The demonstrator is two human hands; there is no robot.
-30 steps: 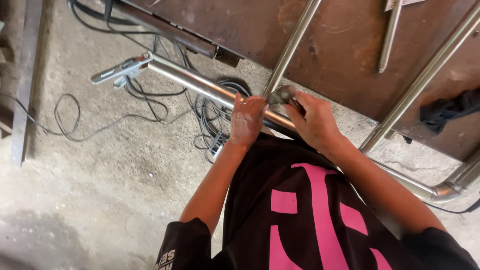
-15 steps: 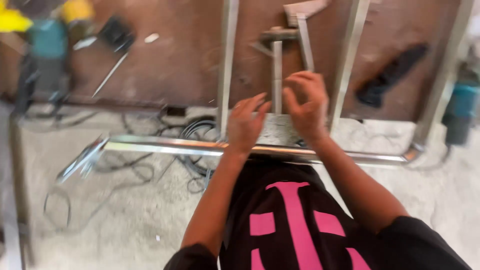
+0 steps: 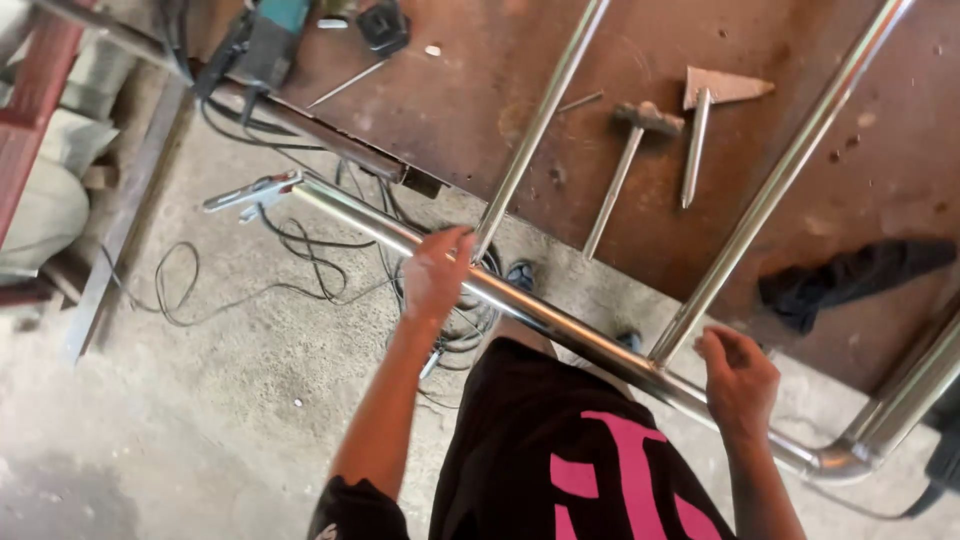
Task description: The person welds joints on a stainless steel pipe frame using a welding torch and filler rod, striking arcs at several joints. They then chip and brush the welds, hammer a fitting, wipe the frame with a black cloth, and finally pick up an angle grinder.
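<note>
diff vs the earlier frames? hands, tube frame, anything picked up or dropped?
Both hands moved apart along the steel tube frame. They were close together at the middle; now the left hand grips the long tube by one upright's joint, and the right hand rests on it by the next upright. The small dark object seen in the right hand a second ago is gone. The frame still lies across the rusty table; the hammers remain there.

I see glossy, smooth metal tube in the rail frame (image 3: 560, 325) under both my hands. The steel tabletop (image 3: 480, 90) looks rusty brown, matt and rough. The hammer (image 3: 625, 165) at its near edge is dull metal; the rag (image 3: 850, 280) is dark cloth. Rough concrete floor (image 3: 200, 420).
</note>
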